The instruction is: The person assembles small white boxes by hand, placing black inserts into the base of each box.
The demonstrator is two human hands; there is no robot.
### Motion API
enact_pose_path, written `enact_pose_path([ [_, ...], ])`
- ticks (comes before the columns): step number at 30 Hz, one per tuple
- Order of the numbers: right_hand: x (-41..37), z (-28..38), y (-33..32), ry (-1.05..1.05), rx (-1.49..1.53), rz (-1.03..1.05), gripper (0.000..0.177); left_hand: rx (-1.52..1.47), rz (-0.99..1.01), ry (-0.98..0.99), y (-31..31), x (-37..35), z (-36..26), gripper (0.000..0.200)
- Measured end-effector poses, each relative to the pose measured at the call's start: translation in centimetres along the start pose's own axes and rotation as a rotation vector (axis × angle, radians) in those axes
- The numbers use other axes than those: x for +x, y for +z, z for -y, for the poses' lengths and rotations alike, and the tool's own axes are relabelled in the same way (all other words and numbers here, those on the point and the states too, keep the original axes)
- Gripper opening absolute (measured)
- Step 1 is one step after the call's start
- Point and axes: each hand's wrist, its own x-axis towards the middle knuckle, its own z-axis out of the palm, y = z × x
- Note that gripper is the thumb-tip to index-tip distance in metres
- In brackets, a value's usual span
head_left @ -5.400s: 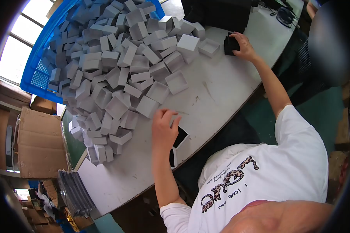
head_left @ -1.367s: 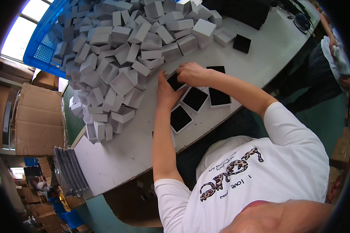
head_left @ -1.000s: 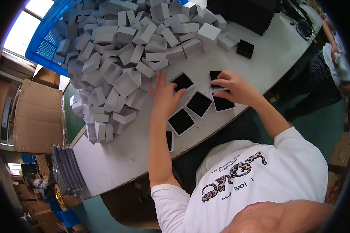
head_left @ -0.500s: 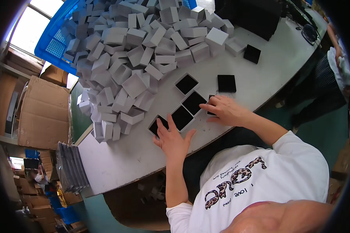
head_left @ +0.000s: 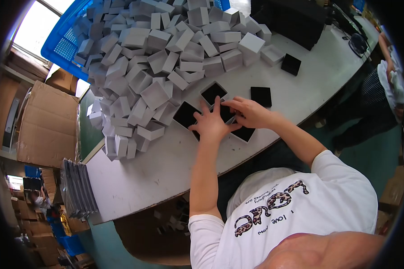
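My left hand (head_left: 211, 124) is open, fingers spread across a group of small white boxes with black inserts. Its fingertips reach the upper box (head_left: 212, 93) and lie beside the left box (head_left: 185, 115). My right hand (head_left: 252, 113) is closed, its fingers bent together at the right edge of the middle box (head_left: 225, 113); whatever is between them is hidden. Below that hand, the lower right box (head_left: 243, 134) is partly covered. Two loose black square pads lie farther off, one pad (head_left: 261, 96) just above my right hand and another pad (head_left: 291, 64) beyond it.
A large heap of white open boxes (head_left: 157, 62) spills from a blue crate (head_left: 63, 47) onto the white table (head_left: 134, 188). A black bulky object (head_left: 296, 20) stands at the back. Grey flat sheets (head_left: 78, 188) are stacked at the left edge. Another person (head_left: 368, 94) stands at right.
My left hand has moved up and right, onto the upper boxes. My right hand has shifted slightly up and left. The boxes beneath them now sit in a tighter, changed arrangement.
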Motion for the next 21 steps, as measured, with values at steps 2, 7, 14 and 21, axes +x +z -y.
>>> enact_pose_path([
  [2,-0.2,-0.1,0.3,0.000,0.022,-0.048,0.057,-0.033,-0.071,0.006,1.3,0.6,0.1,0.121],
  [7,-1.7,-0.4,-0.4,-0.031,0.039,-0.245,0.045,-0.173,-0.261,0.098,4.2,0.6,2.3,0.105],
  [14,-5.2,-3.6,-1.3,0.012,0.021,-0.335,0.042,-0.317,-0.427,0.099,6.7,-2.1,6.1,0.093],
  [21,-6.1,-4.6,-1.8,-0.047,-0.068,-0.434,0.039,-0.372,-0.595,0.037,9.0,-11.0,14.3,0.091],
])
